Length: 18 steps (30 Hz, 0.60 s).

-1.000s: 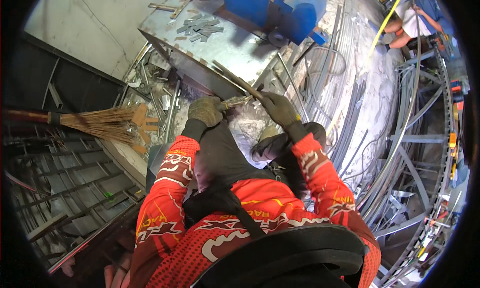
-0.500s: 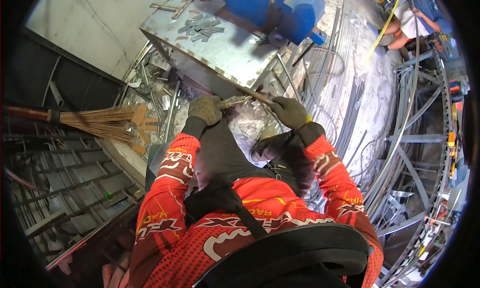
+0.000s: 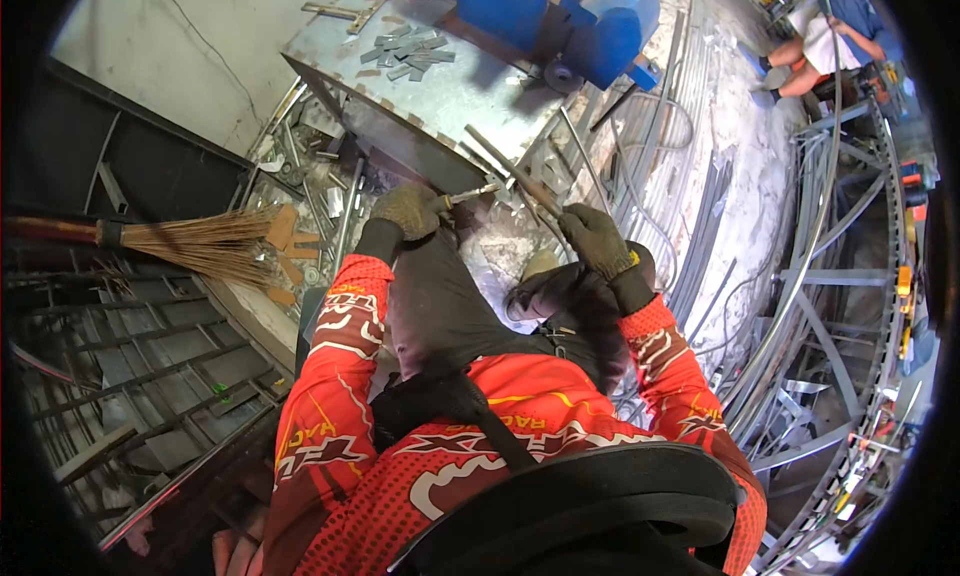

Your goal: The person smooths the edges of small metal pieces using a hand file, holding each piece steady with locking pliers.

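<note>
My left hand (image 3: 405, 213), in a dark knit glove, is closed around a short metal tool (image 3: 468, 196) that looks like pliers. A small bright piece shows at its tip, though I cannot tell whether it is gripped. My right hand (image 3: 597, 241), gloved too, is wrapped round a long brownish rod (image 3: 535, 193) that slants up and left towards the metal table. The rod passes just right of the tool's tip; whether they touch is unclear. Both hands are above my knees, before the near side of the metal-topped table (image 3: 420, 101).
Small flat metal pieces (image 3: 405, 54) lie piled on the table beside a blue machine (image 3: 590, 36). To the left are a straw broom (image 3: 200, 246) and a metal rack (image 3: 150, 376). Long metal bars (image 3: 705, 216) cover the floor at right. Another person (image 3: 820, 51) sits far right.
The rod has swung to a steeper slant, its far end now higher and further right. My right hand has dropped slightly and shifted right; my left hand has edged left.
</note>
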{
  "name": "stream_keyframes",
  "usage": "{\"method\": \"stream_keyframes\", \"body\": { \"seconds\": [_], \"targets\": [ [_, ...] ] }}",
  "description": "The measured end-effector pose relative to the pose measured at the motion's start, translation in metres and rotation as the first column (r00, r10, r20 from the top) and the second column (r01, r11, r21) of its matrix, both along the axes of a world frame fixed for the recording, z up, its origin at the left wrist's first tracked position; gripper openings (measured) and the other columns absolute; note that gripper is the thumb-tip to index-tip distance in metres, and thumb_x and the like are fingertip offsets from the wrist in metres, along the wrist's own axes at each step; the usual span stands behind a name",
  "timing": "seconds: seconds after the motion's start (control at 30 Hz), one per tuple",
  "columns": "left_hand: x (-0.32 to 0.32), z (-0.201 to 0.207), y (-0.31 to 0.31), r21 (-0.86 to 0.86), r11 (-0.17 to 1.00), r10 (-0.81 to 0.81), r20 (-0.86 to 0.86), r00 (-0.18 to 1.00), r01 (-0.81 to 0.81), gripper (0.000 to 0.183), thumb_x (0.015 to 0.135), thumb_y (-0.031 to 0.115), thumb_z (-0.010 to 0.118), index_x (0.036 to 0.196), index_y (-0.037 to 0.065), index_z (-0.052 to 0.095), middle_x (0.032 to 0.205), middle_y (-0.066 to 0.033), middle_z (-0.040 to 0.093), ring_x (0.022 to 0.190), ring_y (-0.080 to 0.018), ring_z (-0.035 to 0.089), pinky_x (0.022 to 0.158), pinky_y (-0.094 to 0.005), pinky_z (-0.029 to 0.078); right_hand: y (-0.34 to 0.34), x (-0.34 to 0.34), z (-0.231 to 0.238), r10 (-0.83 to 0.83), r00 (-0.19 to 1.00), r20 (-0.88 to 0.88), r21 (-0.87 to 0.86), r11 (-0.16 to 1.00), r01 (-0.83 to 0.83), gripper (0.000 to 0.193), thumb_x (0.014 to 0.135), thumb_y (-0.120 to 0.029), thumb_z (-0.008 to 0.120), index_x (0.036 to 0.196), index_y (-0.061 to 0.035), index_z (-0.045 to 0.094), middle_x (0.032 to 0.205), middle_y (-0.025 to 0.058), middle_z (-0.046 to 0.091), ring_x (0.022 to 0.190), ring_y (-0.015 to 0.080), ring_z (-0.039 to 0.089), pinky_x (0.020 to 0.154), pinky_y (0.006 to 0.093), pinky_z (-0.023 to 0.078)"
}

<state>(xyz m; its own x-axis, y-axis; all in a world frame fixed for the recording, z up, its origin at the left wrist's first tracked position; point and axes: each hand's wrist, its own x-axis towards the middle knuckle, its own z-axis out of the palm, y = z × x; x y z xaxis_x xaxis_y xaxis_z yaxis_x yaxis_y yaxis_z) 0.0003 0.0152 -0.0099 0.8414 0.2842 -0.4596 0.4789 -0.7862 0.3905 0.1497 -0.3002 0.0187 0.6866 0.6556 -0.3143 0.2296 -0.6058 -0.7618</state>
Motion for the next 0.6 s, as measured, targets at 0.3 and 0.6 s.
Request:
{"method": "stream_keyframes", "body": {
  "seconds": [0.3,0.6],
  "targets": [
    [0.007,0.015,-0.006,-0.037,0.999,-0.014,0.014,1.0,0.015,0.032,0.089,0.03,0.062,0.111,0.012,0.077,0.108,-0.0274,0.072,0.106,-0.0443,0.068,0.093,-0.0502,0.054,0.074,0.022,-0.022,0.199,0.933,0.299,0.085,0.968,-0.234,0.042,0.101,-0.038,0.049,0.102,-0.0014,0.07,0.099,0.0241,0.071,0.093,0.0426,0.067,0.084,0.0506,0.051],
    [-0.001,0.006,-0.006,-0.079,0.995,0.066,0.074,0.995,-0.06,0.034,0.093,0.033,0.061,0.11,0.008,0.075,0.107,-0.0275,0.071,0.105,-0.0458,0.067,0.092,-0.052,0.053,0.004,-0.007,-0.004,0.105,0.994,0.022,-0.074,0.992,-0.103,0.042,0.099,-0.037,0.051,0.106,-0.0004,0.072,0.101,0.0247,0.071,0.097,0.0426,0.068,0.086,0.0476,0.052]
  ]
}}
